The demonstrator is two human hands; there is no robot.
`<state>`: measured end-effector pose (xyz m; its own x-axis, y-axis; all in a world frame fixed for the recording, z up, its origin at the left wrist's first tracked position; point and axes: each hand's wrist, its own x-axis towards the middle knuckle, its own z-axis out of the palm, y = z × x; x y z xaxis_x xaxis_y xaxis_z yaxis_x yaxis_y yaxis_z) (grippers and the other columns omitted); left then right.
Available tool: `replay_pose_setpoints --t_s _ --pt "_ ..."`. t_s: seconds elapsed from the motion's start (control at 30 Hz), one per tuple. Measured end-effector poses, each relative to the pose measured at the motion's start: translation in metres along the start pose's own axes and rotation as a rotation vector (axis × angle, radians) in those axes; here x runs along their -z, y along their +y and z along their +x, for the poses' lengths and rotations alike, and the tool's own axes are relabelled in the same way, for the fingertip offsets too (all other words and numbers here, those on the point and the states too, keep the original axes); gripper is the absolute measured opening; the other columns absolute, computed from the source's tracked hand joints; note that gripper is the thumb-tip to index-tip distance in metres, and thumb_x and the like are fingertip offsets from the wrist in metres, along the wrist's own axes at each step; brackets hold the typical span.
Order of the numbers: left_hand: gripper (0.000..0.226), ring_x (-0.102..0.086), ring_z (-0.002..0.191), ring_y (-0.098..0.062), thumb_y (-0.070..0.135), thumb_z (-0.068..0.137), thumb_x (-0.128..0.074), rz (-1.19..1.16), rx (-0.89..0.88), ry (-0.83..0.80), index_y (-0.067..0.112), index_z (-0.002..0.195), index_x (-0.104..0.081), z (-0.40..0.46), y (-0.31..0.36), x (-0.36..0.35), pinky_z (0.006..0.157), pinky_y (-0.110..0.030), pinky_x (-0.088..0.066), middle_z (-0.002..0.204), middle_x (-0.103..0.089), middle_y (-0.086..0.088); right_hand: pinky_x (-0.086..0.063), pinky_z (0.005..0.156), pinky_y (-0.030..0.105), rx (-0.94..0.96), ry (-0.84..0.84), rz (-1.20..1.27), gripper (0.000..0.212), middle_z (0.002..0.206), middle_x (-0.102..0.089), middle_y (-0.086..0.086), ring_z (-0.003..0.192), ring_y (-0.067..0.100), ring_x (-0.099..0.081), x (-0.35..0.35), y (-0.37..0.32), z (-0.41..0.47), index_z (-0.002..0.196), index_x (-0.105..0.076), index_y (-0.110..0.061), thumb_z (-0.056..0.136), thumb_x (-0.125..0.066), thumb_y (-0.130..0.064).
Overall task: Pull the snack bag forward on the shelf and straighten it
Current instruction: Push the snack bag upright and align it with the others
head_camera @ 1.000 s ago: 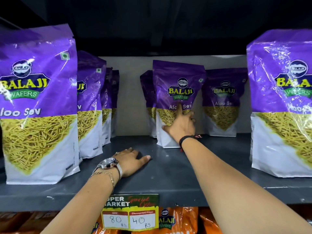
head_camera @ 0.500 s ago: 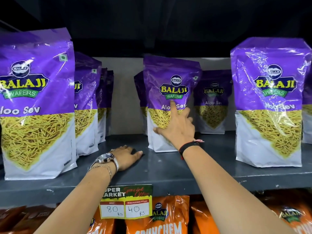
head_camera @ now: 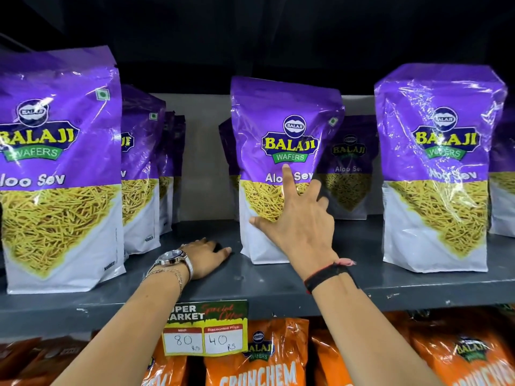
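Note:
The purple and white Aloo Sev snack bag [head_camera: 281, 121] stands upright mid-shelf, its top leaning slightly to the right. My right hand [head_camera: 301, 227] grips its lower right side. The index finger and thumb are spread over the front, and the other fingers curl around the right edge. My left hand [head_camera: 204, 256] lies flat, palm down, on the grey shelf [head_camera: 278, 285] just left of the bag's base, touching no bag.
Matching bags stand at the left front [head_camera: 55, 168] and right front [head_camera: 434, 168], with more behind them, including one behind the held bag [head_camera: 348, 168]. A price label [head_camera: 204, 327] hangs on the shelf edge. Orange snack bags [head_camera: 259, 366] fill the shelf below.
My right hand has drawn the snack bag forward from the back row toward the shelf's front, and it now looks larger and nearer. My left hand has stayed flat on the shelf.

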<state>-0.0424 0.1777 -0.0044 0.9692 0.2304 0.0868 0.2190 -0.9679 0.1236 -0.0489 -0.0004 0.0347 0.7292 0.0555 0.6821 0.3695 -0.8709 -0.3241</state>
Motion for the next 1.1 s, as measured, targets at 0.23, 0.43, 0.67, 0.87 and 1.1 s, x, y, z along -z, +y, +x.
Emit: replay_pose_setpoints --t_s 0.23,0.43,0.67,0.87,1.1 --pt "0.058 -0.037 0.134 -0.029 0.052 0.093 -0.024 0.012 -0.026 0.020 0.019 0.137 -0.042 0.000 -0.001 0.000 0.111 -0.035 -0.030 0.148 -0.038 -0.012 -0.033 0.061 0.032 0.000 0.040 -0.022 0.105 0.128 -0.032 0.014 0.103 0.033 -0.046 0.012 -0.001 -0.017 0.147 -0.004 -0.034 0.067 -0.064 -0.068" --pt "0.057 -0.041 0.131 -0.030 0.052 0.093 -0.024 0.012 -0.046 0.022 0.018 0.135 -0.045 0.000 -0.003 -0.001 0.110 -0.036 -0.033 0.145 -0.041 -0.012 -0.031 0.059 0.031 -0.002 0.071 -0.024 0.106 0.125 -0.034 0.013 0.100 0.031 -0.046 0.021 -0.002 -0.029 0.146 -0.006 -0.036 0.064 -0.063 -0.072" --pt "0.058 -0.035 0.136 -0.028 0.053 0.093 -0.024 0.005 -0.049 0.028 0.020 0.137 -0.042 0.003 -0.005 -0.003 0.114 -0.037 -0.029 0.150 -0.036 -0.011 -0.030 0.057 0.030 -0.001 0.074 -0.040 0.105 0.123 -0.033 0.012 0.096 0.028 -0.045 0.033 -0.004 -0.041 0.146 -0.003 -0.036 0.064 -0.059 -0.074" --pt "0.057 -0.036 0.136 -0.028 0.053 0.092 -0.024 -0.001 -0.049 0.036 0.022 0.136 -0.043 0.004 -0.006 -0.004 0.113 -0.038 -0.029 0.150 -0.036 -0.010 -0.028 0.056 0.029 0.019 0.081 -0.051 0.105 0.119 -0.034 0.010 0.094 0.027 -0.044 0.043 -0.006 -0.051 0.145 -0.004 -0.036 0.064 -0.057 -0.075" --pt "0.056 -0.034 0.137 -0.026 0.052 0.093 -0.022 0.009 -0.056 0.023 0.024 0.138 -0.041 0.004 -0.006 -0.003 0.115 -0.039 -0.028 0.152 -0.034 -0.008 -0.024 0.053 0.029 0.026 0.070 -0.057 0.105 0.115 -0.033 0.008 0.086 0.024 -0.036 0.053 -0.006 -0.059 0.145 -0.003 -0.037 0.063 -0.056 -0.077"
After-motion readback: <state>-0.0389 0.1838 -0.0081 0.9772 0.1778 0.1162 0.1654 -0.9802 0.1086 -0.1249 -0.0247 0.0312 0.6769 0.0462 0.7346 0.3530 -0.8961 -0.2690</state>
